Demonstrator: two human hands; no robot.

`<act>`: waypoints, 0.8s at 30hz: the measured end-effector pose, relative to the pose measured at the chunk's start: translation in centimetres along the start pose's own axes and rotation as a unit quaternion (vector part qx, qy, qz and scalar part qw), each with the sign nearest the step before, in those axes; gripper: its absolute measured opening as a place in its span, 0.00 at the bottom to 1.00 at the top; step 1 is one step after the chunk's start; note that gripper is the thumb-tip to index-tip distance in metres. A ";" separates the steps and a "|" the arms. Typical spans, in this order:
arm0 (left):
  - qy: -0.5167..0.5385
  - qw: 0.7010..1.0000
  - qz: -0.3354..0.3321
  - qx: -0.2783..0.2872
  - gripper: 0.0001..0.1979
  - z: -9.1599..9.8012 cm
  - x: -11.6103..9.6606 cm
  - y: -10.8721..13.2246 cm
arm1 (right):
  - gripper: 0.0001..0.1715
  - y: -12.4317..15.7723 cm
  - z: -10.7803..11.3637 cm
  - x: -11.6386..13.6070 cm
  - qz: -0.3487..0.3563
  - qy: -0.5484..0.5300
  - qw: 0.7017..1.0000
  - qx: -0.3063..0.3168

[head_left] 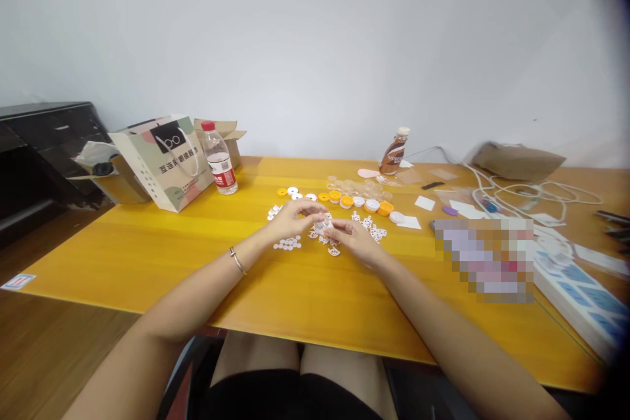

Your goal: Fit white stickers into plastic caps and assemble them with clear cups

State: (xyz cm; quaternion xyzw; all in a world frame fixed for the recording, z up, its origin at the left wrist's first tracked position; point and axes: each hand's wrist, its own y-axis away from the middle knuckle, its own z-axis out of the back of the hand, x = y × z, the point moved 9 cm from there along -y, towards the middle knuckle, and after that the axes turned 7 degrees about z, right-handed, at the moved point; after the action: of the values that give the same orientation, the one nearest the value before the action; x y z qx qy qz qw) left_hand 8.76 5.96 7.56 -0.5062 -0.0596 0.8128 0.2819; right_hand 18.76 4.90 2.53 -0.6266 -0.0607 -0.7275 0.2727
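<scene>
1. Head view, my hands: my left hand (294, 216) and my right hand (355, 238) meet over the middle of the yellow table (315, 295), fingertips facing each other.
2. Between them is a small pale piece (323, 226). The fingers of both hands are drawn together and pinch it from either side, just above the tabletop. It is too small for me to make out its shape.
3. A thin bracelet (237, 261) sits on my left wrist.
4. Around my hands lie scattered white bits (287, 244): some just under my left hand, others beside my right and a little beyond it.
5. Beyond my fingers runs a row of yellow and white round caps (345, 199), and behind that a cluster of clear round pieces (355, 184).
6. Far left on the table stands a printed paper bag (160, 164), with a water bottle (219, 159) just beside it on its right, upright, with a red cap.
7. At the far edge, near the wall, a brown drink bottle (394, 151) stands upright.
8. To the right, well apart from my hands, white cables (522, 194) lie in loops, and a few white cards (424, 203) lie flat between them and the caps.
</scene>
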 end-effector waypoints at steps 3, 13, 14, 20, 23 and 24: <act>-0.029 0.998 0.039 -0.045 0.14 0.3 0.6 0.2 | 0.20 0.0 0.3 0.2 0.001 0.033 0.999 -0.036; 0.010 0.992 -0.011 0.128 0.15 -0.9 -0.5 0.3 | 0.18 0.1 0.1 0.8 -0.003 0.015 1.000 -0.005; 0.011 0.991 -0.010 0.136 0.16 -1.0 -0.5 0.3 | 0.18 0.0 0.1 0.8 0.001 0.017 1.000 -0.008; -0.098 0.992 0.040 0.071 0.14 -0.5 0.4 0.4 | 0.18 -0.1 0.5 0.3 0.031 0.089 0.995 -0.044; -0.133 0.988 0.055 0.060 0.15 -0.6 0.3 0.5 | 0.18 0.0 0.9 0.4 0.060 0.154 0.984 -0.065; -0.133 0.988 0.048 0.066 0.15 -0.7 0.1 0.6 | 0.18 0.0 0.9 0.5 0.065 0.157 0.983 -0.065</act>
State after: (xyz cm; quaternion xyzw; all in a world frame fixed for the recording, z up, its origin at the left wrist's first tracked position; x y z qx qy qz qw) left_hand 9.11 5.40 6.92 -0.3763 -0.0191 0.8876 0.2651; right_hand 19.48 5.11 3.16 -0.5231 0.0712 -0.8001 0.2848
